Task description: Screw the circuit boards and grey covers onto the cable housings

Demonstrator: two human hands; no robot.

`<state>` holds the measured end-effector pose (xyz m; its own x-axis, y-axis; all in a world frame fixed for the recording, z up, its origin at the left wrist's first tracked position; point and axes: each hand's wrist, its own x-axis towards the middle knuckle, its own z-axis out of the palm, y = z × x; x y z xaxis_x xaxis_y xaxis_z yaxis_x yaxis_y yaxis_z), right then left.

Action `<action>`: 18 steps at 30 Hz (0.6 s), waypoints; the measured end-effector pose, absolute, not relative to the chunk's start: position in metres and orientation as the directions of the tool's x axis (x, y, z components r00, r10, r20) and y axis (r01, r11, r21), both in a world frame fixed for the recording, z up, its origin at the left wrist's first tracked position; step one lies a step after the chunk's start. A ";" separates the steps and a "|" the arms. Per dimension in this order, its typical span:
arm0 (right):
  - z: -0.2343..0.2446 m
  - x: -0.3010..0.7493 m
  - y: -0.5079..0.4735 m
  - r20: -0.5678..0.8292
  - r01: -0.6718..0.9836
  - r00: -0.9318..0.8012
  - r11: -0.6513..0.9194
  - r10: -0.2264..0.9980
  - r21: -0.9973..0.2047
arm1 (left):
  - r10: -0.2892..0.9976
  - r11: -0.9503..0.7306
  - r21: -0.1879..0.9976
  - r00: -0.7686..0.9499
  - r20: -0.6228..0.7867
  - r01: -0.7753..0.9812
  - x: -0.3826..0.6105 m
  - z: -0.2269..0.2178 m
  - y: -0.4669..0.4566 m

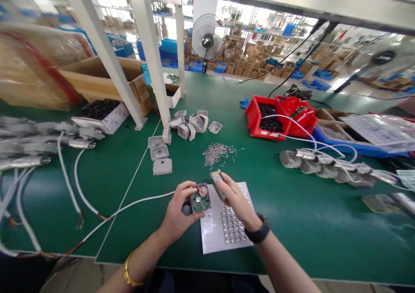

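An open, squarish housing (pixel 200 198) with clipped corners and a green circuit board (pixel 202 204) is being gripped by the left hand (pixel 179 208) above the bench (pixel 136 228). Beside it, a gray cover (pixel 217 186) is being held tilted in the right hand (pixel 236 195).

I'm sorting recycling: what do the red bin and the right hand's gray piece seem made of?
Red bin: probably molded plastic, its walls smooth and evenly colored. Gray piece: perhaps cast metal, given its matte gray surface, though plastic remains possible.
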<state>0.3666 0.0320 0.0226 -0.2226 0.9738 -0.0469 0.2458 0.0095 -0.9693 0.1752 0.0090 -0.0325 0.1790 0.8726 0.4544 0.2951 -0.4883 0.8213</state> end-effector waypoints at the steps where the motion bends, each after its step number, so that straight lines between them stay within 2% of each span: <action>1: 0.029 0.354 0.031 0.018 0.341 -0.234 0.100 0.972 -0.935 | 0.873 -0.487 0.821 0.169 0.457 0.298 0.176 -0.034 0.009; 3: 0.043 0.336 0.025 0.094 0.564 -0.267 0.234 0.959 -0.792 | 0.892 -0.451 0.842 0.119 0.436 0.296 0.177 -0.037 0.008; 5: 0.053 0.328 0.015 0.074 0.720 -0.302 0.278 0.951 -0.636 | 0.915 -0.401 0.877 0.062 0.400 0.265 0.177 -0.041 0.007; 6: 0.055 0.327 0.010 0.053 0.753 -0.322 0.290 0.945 -0.590 | 0.921 -0.387 0.887 0.048 0.388 0.251 0.177 -0.043 0.006; 8: 0.051 0.331 0.002 0.052 0.751 -0.327 0.293 0.943 -0.592 | 0.915 -0.403 0.873 0.091 0.394 0.273 0.178 -0.044 0.006; 11: 0.028 0.341 -0.004 0.053 0.615 -0.208 0.173 0.977 -0.769 | 0.886 -0.464 0.798 0.186 0.425 0.384 0.178 -0.045 0.005; 14: 0.003 0.344 -0.007 -0.070 0.302 -0.180 -0.013 0.981 -0.953 | 0.881 -0.473 0.792 0.205 0.427 0.387 0.176 -0.039 0.004; 16: -0.008 0.341 -0.009 -0.157 0.083 -0.192 -0.144 0.969 -0.986 | 0.900 -0.423 0.858 0.245 0.361 0.290 0.174 -0.030 0.007; 18: -0.012 0.334 -0.012 -0.222 -0.077 -0.177 -0.239 0.959 -0.968 | 0.929 -0.302 0.934 0.279 0.243 0.191 0.171 -0.016 0.014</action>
